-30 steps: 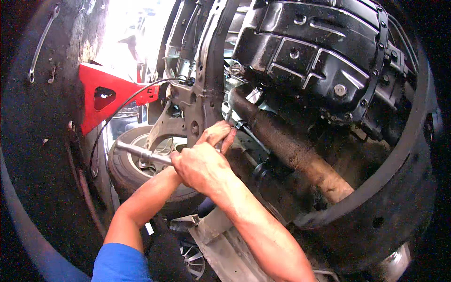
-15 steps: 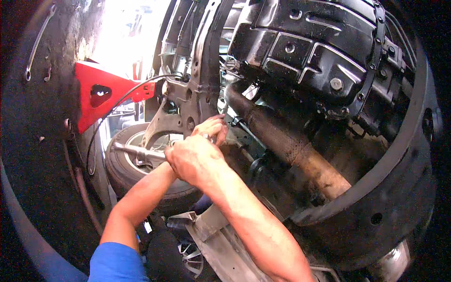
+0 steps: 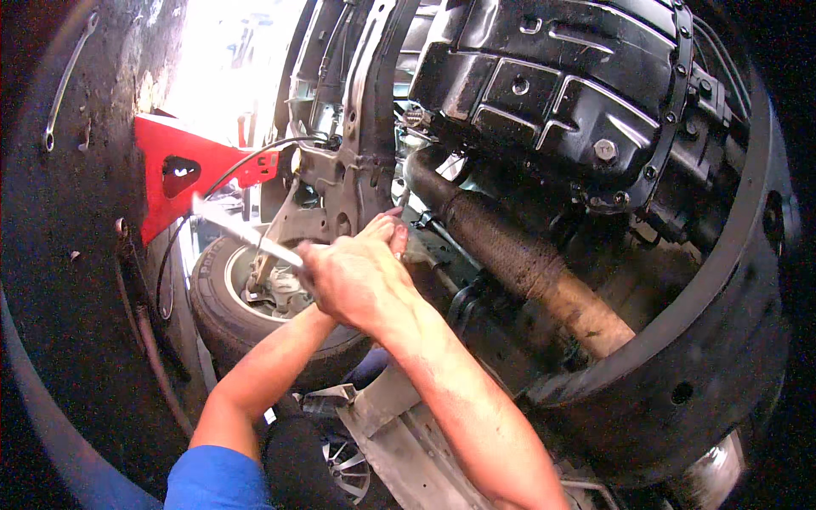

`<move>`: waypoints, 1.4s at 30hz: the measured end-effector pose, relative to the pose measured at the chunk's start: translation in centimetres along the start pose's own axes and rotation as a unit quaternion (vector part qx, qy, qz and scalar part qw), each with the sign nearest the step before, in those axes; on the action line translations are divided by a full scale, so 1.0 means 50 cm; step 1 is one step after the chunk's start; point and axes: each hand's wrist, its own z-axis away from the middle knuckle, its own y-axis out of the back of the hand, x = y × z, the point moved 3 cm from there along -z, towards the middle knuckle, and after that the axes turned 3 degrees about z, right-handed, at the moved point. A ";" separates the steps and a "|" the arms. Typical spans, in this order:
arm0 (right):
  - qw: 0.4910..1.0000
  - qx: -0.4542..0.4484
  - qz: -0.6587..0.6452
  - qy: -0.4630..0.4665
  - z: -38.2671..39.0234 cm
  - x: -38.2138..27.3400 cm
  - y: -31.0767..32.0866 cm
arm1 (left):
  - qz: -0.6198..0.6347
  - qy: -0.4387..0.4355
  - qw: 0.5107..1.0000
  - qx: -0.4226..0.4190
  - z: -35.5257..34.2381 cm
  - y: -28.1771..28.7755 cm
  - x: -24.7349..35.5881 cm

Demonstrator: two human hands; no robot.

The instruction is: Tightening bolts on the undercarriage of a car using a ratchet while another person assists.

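Note:
My right hand [image 3: 353, 280] is closed round a long silver tool handle [image 3: 255, 240], which sticks out to the left and is smeared by motion. Its working end is hidden behind the hand. Just beyond it, my left hand [image 3: 387, 231] reaches up under the dark metal crossmember [image 3: 367, 183] of a vehicle's underside, fingers bent in. Whatever the left fingers grip is covered by the right hand. A thin metal piece [image 3: 405, 201] shows just above the left fingertips. My forearms cross, the right one in front of the left.
A brown exhaust pipe [image 3: 501, 246] runs down to the right, below a black ribbed pan [image 3: 552, 93]. At left are a red bracket [image 3: 183, 174], a black cable [image 3: 229, 174] and a dark wall with a hanging wrench [image 3: 68, 72]. A wheel [image 3: 217, 293] lies beyond my left forearm.
The free end of the tool handle has swung upward, from in front of the wheel to near the red bracket. My right hand has turned slightly with it; my left hand stays about where it was.

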 end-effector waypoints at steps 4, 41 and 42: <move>0.997 -0.064 -0.016 0.030 -0.009 0.008 0.027 | 0.057 -0.143 0.985 -0.076 -0.016 0.009 -0.037; 0.940 0.106 -0.324 0.006 0.046 0.016 0.010 | 0.019 0.070 0.993 -0.088 0.003 0.018 -0.026; 0.915 0.159 -0.363 -0.081 0.040 0.014 0.016 | 0.012 0.072 0.994 -0.086 0.003 0.027 -0.019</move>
